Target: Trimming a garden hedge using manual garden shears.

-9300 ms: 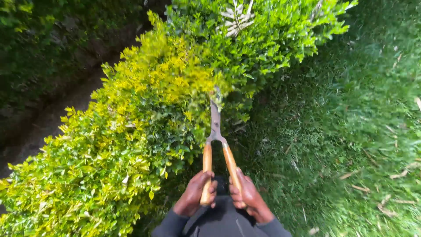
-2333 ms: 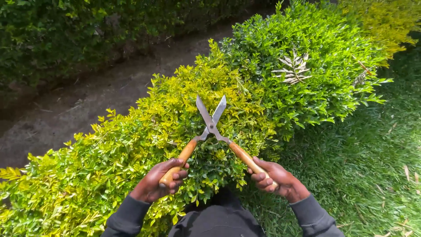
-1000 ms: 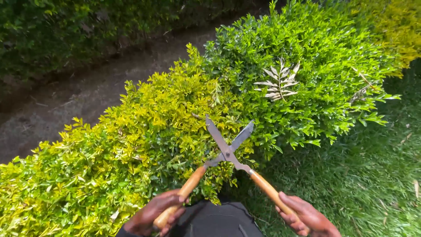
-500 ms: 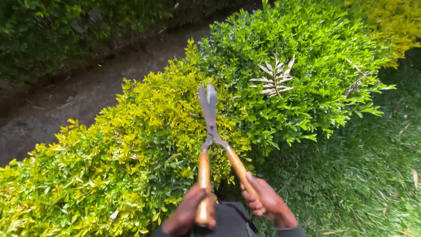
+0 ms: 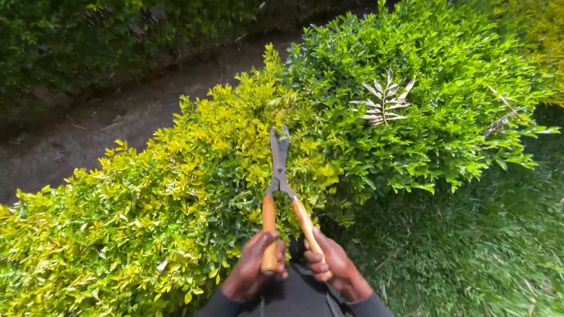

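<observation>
Left hand (image 5: 254, 267) and right hand (image 5: 332, 269) each grip 1 orange handle of the hedge shears (image 5: 281, 176). Long axis runs straight away from both hands; closed blades lie on the yellow-green hedge (image 5: 176, 194) top.

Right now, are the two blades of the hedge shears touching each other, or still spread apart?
Touching. The head view shows the hedge shears' blades closed flat together over the yellow-green hedge, with no gap between them.
</observation>
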